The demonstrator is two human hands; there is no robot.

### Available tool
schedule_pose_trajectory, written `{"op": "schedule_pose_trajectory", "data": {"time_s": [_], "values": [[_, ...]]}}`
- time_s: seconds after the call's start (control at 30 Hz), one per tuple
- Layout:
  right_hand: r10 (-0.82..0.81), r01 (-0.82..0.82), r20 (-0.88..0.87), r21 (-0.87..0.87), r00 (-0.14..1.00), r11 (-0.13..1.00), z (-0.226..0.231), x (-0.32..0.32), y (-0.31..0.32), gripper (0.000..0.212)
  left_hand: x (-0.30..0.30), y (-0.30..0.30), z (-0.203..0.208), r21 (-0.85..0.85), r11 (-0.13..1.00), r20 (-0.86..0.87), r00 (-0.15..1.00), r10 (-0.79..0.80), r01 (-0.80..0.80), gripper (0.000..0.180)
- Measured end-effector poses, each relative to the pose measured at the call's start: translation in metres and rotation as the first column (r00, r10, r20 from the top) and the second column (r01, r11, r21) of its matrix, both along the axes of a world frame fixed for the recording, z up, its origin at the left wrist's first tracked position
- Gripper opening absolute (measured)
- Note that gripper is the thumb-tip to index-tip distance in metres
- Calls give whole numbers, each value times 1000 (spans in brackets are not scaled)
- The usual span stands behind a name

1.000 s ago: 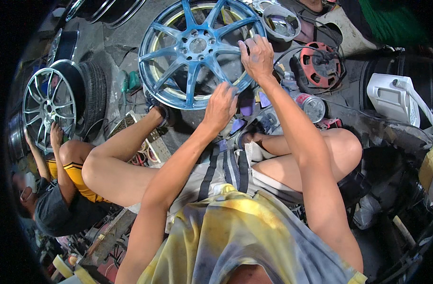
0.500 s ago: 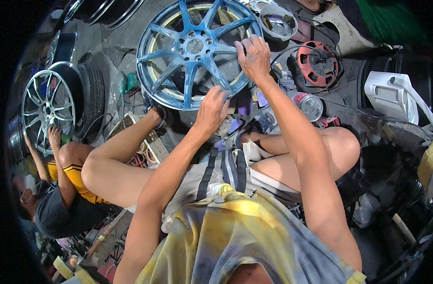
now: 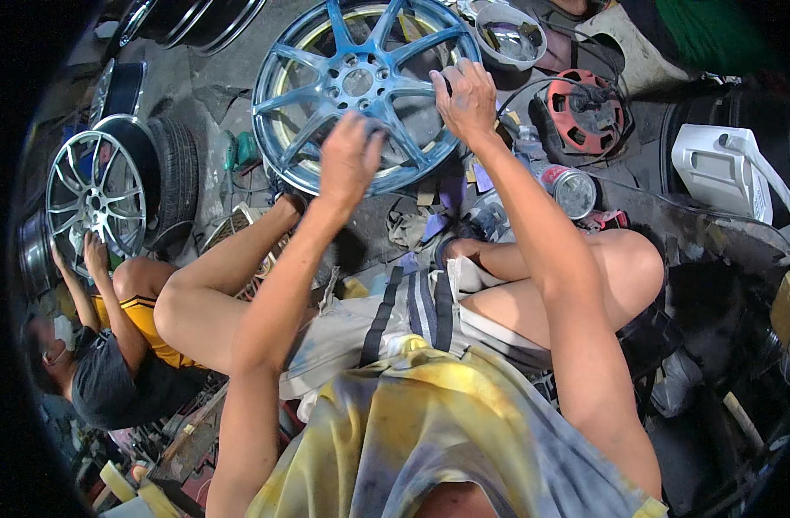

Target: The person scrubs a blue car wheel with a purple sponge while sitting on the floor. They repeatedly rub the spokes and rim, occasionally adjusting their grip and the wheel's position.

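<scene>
A blue multi-spoke wheel rim [image 3: 403, 86] lies in front of me at the top of the view, its finish streaked with paler patches. My right hand [image 3: 465, 99] is at its right edge, fingers bent over the rim. Over the lower spokes is my left hand [image 3: 352, 160], smeared by motion. Its fingers are too blurred to read, and whether it touches the spokes or holds anything cannot be made out.
A bowl [image 3: 510, 36] holding liquid and a red cable reel [image 3: 585, 112] stand right of the rim. A clear jar [image 3: 572, 192] is near my right forearm. A green power tool [image 3: 239, 151] lies left. Farther left, a co-worker [image 3: 110, 371] handles a silver wheel [image 3: 97, 194] beside a tire [image 3: 175, 173].
My left hand has moved up and left, from the rim's lower right edge to over the lower spokes. My right hand stays at the right edge.
</scene>
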State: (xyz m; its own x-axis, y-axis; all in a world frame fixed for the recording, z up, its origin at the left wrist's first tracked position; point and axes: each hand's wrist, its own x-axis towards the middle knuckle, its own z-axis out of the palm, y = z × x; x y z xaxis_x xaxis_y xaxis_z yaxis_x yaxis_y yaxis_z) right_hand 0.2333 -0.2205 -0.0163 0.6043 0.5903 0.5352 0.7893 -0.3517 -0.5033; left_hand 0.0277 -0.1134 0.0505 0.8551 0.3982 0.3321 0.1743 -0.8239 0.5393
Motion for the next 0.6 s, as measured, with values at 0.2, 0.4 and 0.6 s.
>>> {"op": "schedule_pose_trajectory", "data": {"time_s": [0.2, 0.4, 0.6], "values": [[-17, 17, -1, 20, 1000, 1000, 0, 2, 1, 23, -9, -65, -24, -33, 982, -18, 983, -185, 184, 23], [7, -7, -27, 26, 1000, 1000, -2, 1, 0, 21, -17, -35, -9, -68, 998, -32, 999, -12, 9, 13], [-4, 5, -10, 73, 1000, 997, -3, -1, -1, 19, 8, -45, -13, -28, 981, -141, 971, -193, 191, 20]]}}
